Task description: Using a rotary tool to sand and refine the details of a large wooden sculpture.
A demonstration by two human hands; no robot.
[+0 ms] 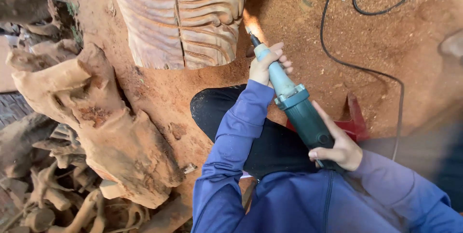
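Blue sleeves fill the bottom of the view, nearest the camera, with a dark trouser leg (251,131) bent between them. Both hands hold one power tool, a long green die grinder (296,107) that runs from about 5 o'clock up toward 11 o'clock across the middle of the view. Right hand (340,148) is at the rear of the tool, its grip wrapped around the dark green body, fingers curled under and thumb lying along the top. Left hand (267,64) is at the front, its grip closed around the pale green neck just behind the bit. At 12 o'clock the tool's thin tip meets the lower right edge of a carved wooden figure (178,16), pale wood cut with long curved grooves, lying on the red dirt ground (308,30). A black power cord (337,59) loops over the dirt at 1 to 2 o'clock. Part of a red object (357,122) shows just beyond the right hand. At 9 o'clock a big rough tree stump (101,127) lies, with tangled roots (58,199) heaped at 7 o'clock.
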